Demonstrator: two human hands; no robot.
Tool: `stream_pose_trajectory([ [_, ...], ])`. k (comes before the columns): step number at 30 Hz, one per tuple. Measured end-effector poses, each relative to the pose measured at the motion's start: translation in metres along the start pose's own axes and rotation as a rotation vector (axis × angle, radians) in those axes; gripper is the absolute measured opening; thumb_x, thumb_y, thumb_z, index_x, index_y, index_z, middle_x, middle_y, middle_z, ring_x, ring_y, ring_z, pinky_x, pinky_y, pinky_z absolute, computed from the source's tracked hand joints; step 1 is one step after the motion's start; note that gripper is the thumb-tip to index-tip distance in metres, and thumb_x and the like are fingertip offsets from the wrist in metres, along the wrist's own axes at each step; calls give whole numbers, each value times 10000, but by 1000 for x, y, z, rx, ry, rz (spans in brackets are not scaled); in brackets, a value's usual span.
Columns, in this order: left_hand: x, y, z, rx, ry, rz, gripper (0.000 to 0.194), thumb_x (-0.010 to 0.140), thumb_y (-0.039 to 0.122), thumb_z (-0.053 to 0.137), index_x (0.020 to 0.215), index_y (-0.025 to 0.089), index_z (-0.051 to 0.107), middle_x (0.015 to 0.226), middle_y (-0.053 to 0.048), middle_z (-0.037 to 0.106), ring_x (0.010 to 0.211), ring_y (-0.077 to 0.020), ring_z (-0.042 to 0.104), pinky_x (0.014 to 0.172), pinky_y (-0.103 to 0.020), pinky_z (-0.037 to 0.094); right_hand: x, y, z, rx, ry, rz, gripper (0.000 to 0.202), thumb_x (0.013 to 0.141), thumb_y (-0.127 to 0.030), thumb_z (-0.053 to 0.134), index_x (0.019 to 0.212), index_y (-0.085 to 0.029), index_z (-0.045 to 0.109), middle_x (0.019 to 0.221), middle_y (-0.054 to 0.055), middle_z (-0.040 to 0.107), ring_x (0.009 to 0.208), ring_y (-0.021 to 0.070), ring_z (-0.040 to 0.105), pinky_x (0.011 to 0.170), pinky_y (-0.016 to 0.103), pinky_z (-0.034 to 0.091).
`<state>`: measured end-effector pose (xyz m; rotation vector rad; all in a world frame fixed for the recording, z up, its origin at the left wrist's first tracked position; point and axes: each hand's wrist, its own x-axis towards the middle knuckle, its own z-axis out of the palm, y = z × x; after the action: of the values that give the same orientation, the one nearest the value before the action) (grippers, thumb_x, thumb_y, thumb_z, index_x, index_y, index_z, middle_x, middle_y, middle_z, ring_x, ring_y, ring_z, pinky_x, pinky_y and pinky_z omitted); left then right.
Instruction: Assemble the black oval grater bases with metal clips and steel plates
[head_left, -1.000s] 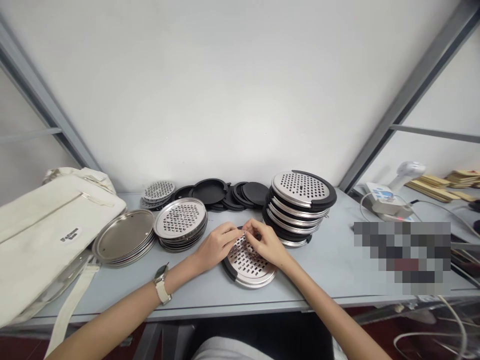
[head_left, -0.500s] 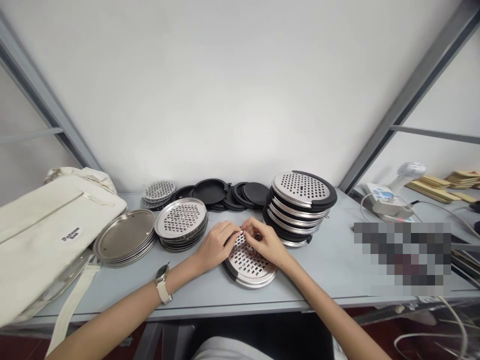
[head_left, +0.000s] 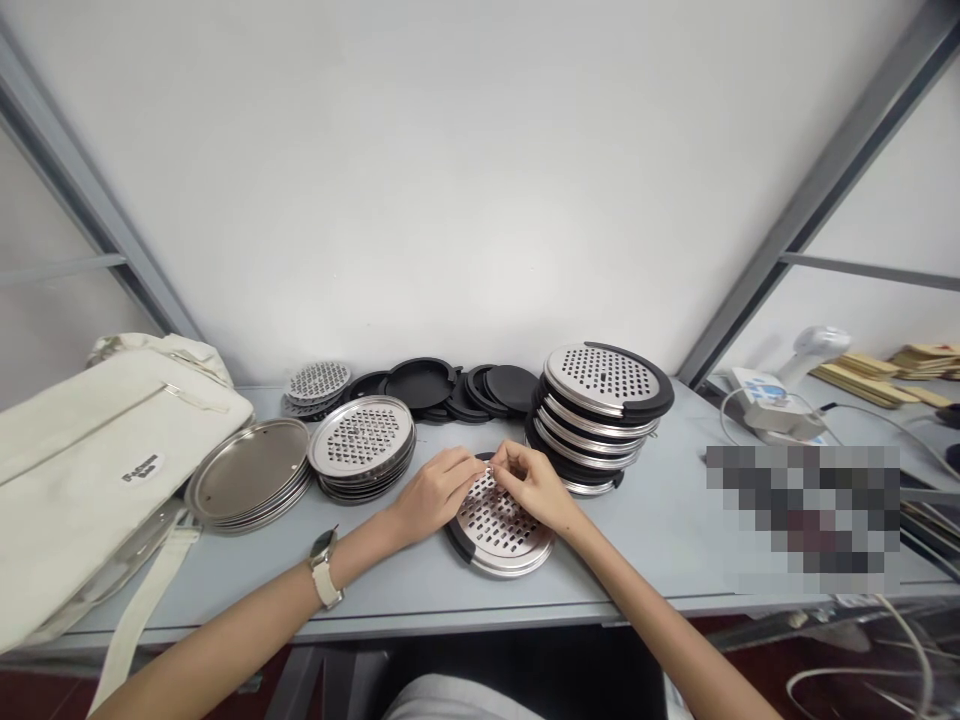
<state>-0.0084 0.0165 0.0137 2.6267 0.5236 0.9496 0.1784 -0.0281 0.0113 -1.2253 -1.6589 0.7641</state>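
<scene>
In front of me on the table lies a round metal grater with rows of slots and a black rim along its left side. My left hand reaches over its upper left edge, fingers closed in a pinch. From the right, my right hand hovers over the slotted face, thumb and forefinger pressed together. The fingertips of both hands meet near the grater's far edge. Something small and shiny shows between them, too tiny to name.
Behind my right hand rises a stack of black-rimmed graters. To the left stand a pile of slotted discs and a pile of plain metal plates. Black round parts line the wall. A cream bag lies far left.
Both hands stay over the grater, with only slight shifts of the fingers at its far edge. The piles around them have not moved.
</scene>
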Motion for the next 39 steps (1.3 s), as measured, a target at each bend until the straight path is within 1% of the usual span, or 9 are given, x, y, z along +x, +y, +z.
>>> stream_pose_trajectory([
  [6,-2,-1,1,-12,-18,39,219,971,186,356,1006,172,571,921,-61,578,878,-162,558,810,-311,478,1,4,0,31,-8,17,134,843,-233,505,718,-183,498,593,-40,515,563,115,485,561,223,368],
  [11,0,2,0,11,29,1,186,966,189,369,985,171,553,917,-55,590,879,-171,552,818,-325,459,0,1,-1,-34,-19,-33,141,865,-239,490,732,-193,480,602,-45,510,577,113,474,578,223,359],
  [15,2,3,-1,18,85,-29,164,957,187,387,965,170,550,901,-49,600,883,-171,554,817,-323,446,0,-6,-1,-101,-67,-69,184,882,-254,467,709,-192,478,579,-52,445,555,107,407,556,220,324],
  [18,2,3,-1,26,92,-39,151,951,182,400,955,172,550,888,-40,600,878,-167,557,813,-314,446,0,-8,-1,-117,-93,-87,216,892,-260,458,688,-191,477,565,-56,409,546,105,381,551,222,313],
  [22,2,2,-1,30,84,-32,151,950,178,400,955,168,551,894,-39,597,881,-164,555,817,-311,449,0,-6,-2,-144,-110,-92,262,908,-255,439,657,-185,470,575,-49,443,556,106,404,561,224,314],
  [26,2,1,-1,22,76,-11,168,952,177,393,963,169,560,898,-45,593,879,-162,556,808,-307,466,0,-4,-2,-139,-121,-67,283,907,-233,432,638,-175,497,579,-42,483,567,107,438,574,222,326],
  [31,0,0,0,-27,72,44,184,953,173,391,986,167,572,899,-51,593,872,-155,566,805,-294,481,1,-2,-3,-81,-108,-11,307,905,-235,434,617,-167,517,546,-43,471,544,101,439,560,217,328],
  [36,0,1,0,-17,74,43,179,952,177,396,981,166,572,902,-55,599,862,-162,560,810,-308,469,1,0,-2,-107,-95,-19,323,911,-261,429,607,-171,493,547,-41,461,537,102,419,544,224,312],
  [39,1,2,0,0,77,24,169,954,183,397,971,171,564,896,-50,599,859,-166,556,809,-316,455,1,0,-1,-96,-67,-54,219,891,-239,454,685,-181,497,548,-57,420,530,98,382,536,221,302],
])
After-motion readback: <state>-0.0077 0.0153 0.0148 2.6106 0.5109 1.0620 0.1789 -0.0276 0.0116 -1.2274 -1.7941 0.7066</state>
